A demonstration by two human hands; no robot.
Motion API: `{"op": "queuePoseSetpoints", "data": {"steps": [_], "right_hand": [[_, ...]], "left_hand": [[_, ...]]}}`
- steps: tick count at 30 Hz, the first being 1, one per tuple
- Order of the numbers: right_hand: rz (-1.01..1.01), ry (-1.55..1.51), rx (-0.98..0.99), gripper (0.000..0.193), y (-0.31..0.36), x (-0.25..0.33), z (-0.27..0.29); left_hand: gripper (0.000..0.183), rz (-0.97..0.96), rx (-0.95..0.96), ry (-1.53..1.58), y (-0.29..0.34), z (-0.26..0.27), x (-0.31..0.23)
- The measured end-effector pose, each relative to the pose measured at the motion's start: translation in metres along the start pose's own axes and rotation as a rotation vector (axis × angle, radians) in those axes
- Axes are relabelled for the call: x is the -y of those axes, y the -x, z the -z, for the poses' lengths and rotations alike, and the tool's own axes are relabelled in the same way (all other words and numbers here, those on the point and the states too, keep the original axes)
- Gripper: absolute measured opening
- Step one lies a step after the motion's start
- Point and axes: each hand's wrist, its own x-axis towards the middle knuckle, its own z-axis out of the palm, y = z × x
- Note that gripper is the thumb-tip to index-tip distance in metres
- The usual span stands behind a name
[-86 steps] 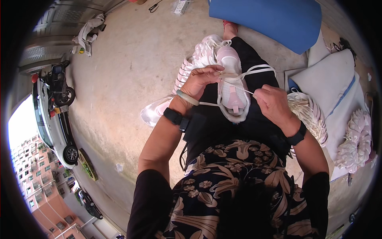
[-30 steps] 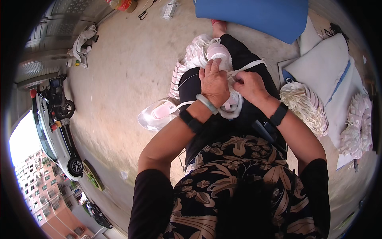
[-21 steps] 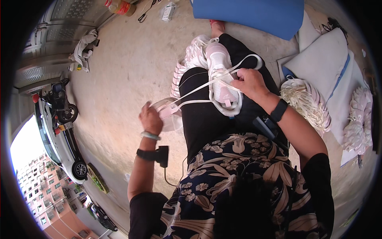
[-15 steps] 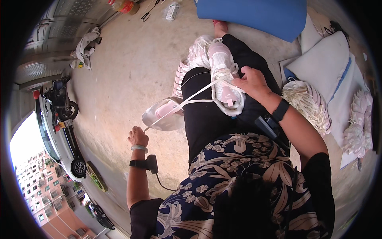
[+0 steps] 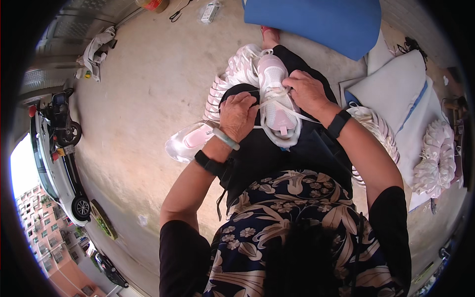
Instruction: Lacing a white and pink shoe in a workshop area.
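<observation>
A pink and white shoe upper [image 5: 272,74] lies along my lap, its toe pointing away from me. White shoelace [image 5: 270,101] crosses over its throat, and a loose end trails to the right. My left hand [image 5: 238,115] is closed on the lace just left of the upper, the fingertips partly hidden. On the other side my right hand [image 5: 309,94] pinches the lace near the eyelets. Beside my left thigh, a row of nested pink and white uppers [image 5: 222,81] curves round. Below it sits another upper in a clear shoe-shaped form [image 5: 187,142].
More bundled uppers lie at the right, one bundle [image 5: 376,131] by my right forearm and another [image 5: 435,158] on a white sheet [image 5: 396,89]. A blue panel [image 5: 311,22] stands ahead. Scissors [image 5: 179,12] lie on the floor [image 5: 143,99]; a white car [image 5: 54,173] is at left.
My left hand has come up and right from beyond the clear form to the upper. My right hand has shifted forward along the lacing. The long stretched lace is now short between my hands.
</observation>
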Motion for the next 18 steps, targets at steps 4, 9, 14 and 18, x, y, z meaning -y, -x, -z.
{"op": "queuePoseSetpoints", "data": {"steps": [4,9,14,18], "right_hand": [[0.093,-0.075,-0.030,0.018,-0.003,-0.009,0.002],[0.059,-0.297,-0.136,0.008,-0.003,-0.009,0.010],[-0.005,-0.212,-0.278,0.011,0.005,-0.003,0.008],[-0.230,-0.532,-0.305,0.012,0.013,-0.001,0.000]], "left_hand": [[0.015,-0.018,0.070,-0.034,-0.010,-0.010,-0.001],[0.015,-0.025,0.071,-0.041,-0.013,-0.012,-0.005],[0.009,0.002,0.066,0.114,-0.014,-0.011,-0.006],[0.007,-0.030,0.100,0.268,-0.007,-0.002,-0.011]]}}
